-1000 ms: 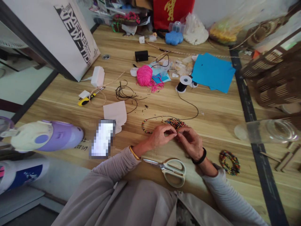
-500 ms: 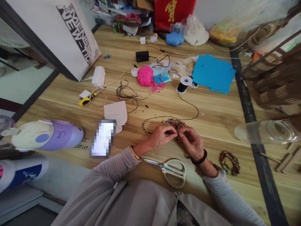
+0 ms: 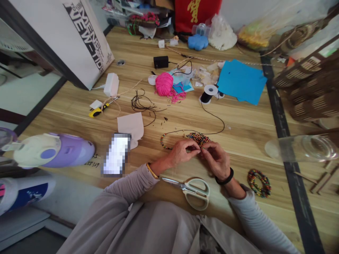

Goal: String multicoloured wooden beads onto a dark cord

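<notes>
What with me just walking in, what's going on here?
A person has the left hand and right hand pinching close together at the near side of a colorful bead pile; anything between them is too small to tell. Strung beads lie beside the left hand, on black cord leading to a spool. Scissors lie nearby.

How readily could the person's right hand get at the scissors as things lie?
Probably yes: the scissors lie near the right hand with nothing over them, though that hand seems busy beside the bead pile.
</notes>
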{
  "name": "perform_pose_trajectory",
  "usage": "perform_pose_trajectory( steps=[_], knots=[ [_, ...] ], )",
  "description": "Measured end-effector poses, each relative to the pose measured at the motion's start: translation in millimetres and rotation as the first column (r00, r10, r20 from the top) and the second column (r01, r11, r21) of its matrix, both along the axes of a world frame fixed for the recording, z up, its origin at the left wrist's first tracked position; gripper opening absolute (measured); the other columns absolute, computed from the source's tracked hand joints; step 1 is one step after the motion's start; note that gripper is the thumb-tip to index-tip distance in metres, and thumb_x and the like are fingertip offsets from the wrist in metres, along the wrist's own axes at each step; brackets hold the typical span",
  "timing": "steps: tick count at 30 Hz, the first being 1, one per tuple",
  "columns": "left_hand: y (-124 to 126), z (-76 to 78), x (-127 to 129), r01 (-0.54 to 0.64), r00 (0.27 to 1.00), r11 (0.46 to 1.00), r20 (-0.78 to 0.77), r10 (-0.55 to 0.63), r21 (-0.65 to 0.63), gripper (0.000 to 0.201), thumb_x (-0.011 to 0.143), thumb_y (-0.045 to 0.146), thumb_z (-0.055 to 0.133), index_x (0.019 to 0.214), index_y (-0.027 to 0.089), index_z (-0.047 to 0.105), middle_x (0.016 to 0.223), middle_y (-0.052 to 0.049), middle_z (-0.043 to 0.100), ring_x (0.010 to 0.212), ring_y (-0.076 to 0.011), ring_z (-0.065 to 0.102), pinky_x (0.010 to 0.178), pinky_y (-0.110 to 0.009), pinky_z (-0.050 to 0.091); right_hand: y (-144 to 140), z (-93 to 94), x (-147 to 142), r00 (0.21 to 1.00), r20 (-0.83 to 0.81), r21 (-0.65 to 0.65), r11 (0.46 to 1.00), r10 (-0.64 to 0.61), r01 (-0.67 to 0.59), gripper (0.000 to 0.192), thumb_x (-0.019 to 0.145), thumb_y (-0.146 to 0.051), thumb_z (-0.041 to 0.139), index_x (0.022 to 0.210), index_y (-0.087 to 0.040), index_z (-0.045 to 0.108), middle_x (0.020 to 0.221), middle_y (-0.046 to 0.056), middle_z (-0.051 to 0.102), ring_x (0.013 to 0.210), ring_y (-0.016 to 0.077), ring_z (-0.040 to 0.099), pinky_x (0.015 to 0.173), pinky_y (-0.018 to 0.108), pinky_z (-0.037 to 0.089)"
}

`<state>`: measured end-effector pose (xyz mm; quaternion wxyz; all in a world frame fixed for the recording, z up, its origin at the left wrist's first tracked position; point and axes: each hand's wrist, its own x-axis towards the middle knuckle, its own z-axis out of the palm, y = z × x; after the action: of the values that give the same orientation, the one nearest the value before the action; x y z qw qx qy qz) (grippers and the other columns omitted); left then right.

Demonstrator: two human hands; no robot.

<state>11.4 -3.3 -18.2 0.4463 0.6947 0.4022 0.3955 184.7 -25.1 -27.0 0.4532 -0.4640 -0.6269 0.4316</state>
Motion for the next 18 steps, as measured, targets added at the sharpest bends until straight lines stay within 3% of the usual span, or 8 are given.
perform_pose_trajectory(
  steps=[18],
  knots=[
    [0.5, -2.4, 0.3, 0.003, 1.000, 1.000, 0.022, -0.003, 0.013, 0.006, 0.079, 0.017, 0.064, 0.081, 0.012, 0.065, 0.076, -0.005, 0.068, 0.070, -0.0136, 0.062, 0.069, -0.024, 0.049, -0.5, 0.2, 1.1, 0.998, 0.064, 0.054, 0.998, 0.015, -0.019, 0.008, 0.088, -0.027, 0.059, 0.094, -0.021, 0.059, 0.079, 0.003, 0.063, 0.065, 0.0147, 0.061, 0.059, 0.028, 0.050]
  ],
)
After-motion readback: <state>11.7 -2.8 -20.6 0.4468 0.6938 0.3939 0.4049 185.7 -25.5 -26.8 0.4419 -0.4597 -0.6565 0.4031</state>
